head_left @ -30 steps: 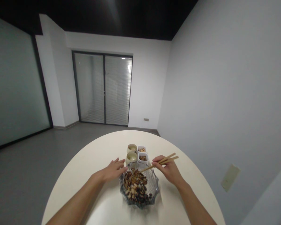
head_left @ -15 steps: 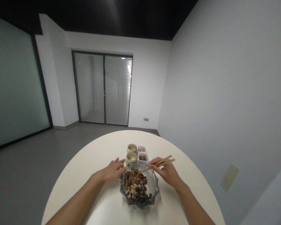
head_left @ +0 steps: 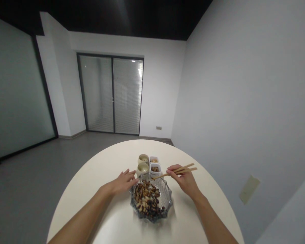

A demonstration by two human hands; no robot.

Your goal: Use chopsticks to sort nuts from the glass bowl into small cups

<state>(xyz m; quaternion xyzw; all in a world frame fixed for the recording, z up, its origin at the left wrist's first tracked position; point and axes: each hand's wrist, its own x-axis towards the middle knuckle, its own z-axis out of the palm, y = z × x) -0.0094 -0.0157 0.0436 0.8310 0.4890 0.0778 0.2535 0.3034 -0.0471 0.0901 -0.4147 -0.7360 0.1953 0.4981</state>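
Observation:
My right hand (head_left: 183, 180) is shut on a pair of wooden chopsticks (head_left: 176, 171), whose tips reach left to the far rim of a scalloped glass bowl (head_left: 165, 194). The bowl holds a heap of dark, mottled seeds or nuts (head_left: 146, 200), mixed with paler pieces. My left hand (head_left: 124, 182) lies open beside the bowl's left rim, its fingertips close to a cream ceramic cup (head_left: 142, 169). Behind that cup stands a second one (head_left: 143, 159). Two small white square dishes (head_left: 155, 168) hold brown food and paler food.
All of this stands on a round cream table (head_left: 104, 162), with its edge curving around the front objects. Beyond it are a grey floor (head_left: 35, 173), a glass double door with blinds (head_left: 112, 95), and white walls close on the right.
My right hand has moved up and to the right, drawing the chopstick tips back from above the seeds toward the bowl's far rim. My left hand has barely moved.

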